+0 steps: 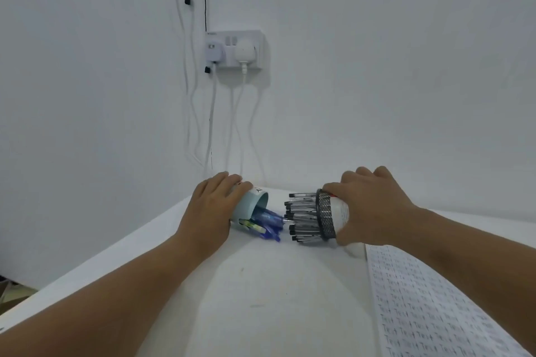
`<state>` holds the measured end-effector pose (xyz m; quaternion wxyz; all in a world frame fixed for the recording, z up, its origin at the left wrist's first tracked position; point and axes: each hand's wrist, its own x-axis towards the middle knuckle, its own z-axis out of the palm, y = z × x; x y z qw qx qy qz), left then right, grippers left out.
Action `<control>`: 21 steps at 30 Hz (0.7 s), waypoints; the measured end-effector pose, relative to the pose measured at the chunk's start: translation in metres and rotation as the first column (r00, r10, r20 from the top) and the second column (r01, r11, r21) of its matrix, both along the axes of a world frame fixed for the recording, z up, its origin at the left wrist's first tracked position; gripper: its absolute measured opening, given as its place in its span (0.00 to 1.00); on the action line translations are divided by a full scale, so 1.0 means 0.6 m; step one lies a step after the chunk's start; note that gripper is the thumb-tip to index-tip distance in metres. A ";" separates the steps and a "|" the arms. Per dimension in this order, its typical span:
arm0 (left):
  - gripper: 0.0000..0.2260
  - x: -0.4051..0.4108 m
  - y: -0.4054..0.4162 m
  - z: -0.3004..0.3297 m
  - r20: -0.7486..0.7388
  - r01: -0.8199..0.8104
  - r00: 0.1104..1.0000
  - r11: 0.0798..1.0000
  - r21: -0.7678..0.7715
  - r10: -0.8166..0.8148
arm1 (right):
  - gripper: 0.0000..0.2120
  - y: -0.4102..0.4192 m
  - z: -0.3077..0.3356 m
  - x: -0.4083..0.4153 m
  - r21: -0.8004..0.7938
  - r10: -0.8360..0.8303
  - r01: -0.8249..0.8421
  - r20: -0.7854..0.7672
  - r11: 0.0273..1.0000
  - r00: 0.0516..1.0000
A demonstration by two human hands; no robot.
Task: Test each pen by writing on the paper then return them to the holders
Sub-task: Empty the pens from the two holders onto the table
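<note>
While you lean over the white tabletop (261, 293), both of your hands are tipping the holders toward each other near its far edge. Your left hand (211, 209) is curled over the pale blue cup (252, 206), its grip wrapped round the cup's body so that the mouth points right and slightly toward you. Blue pens (268, 222) slide partway out of that mouth, and a yellow-green marker (253, 226) lies among them at the lower rim. Your right hand (374, 209) is curled over the black mesh holder (326, 216), with the fingers on top and the thumb underneath; a white, labelled part (342, 213) shows under your palm, and you cannot tell whether it is a lining or a separate thing. The mesh holder lies on its side with its mouth facing left, and a thick bundle of grey pens with black caps (303, 217) sticks out of it. The two sets of pens nearly meet tip to tip between the holders, just apart or barely touching; the blur does not settle which. To your right, a sheet of paper (429, 307) lies flat on the tabletop, covered in rows of handwritten words. On the wall behind, a double socket (235, 49) carries two plugs, with white cables (211, 119) hanging down from them.
</note>
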<state>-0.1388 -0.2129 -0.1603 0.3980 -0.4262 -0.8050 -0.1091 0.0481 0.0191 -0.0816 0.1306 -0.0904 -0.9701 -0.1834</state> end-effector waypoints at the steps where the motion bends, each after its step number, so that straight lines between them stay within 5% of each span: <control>1: 0.38 0.001 0.003 -0.004 0.012 -0.004 1.000 1.000 0.010 0.004 | 0.38 -0.004 0.003 -0.002 0.027 0.011 -0.011 0.001 1.000 1.000; 21: 0.35 0.008 -0.006 -0.012 0.142 -0.078 0.988 0.990 0.115 0.062 | 0.41 0.016 -0.011 0.028 0.001 -0.010 0.010 -0.017 1.000 1.000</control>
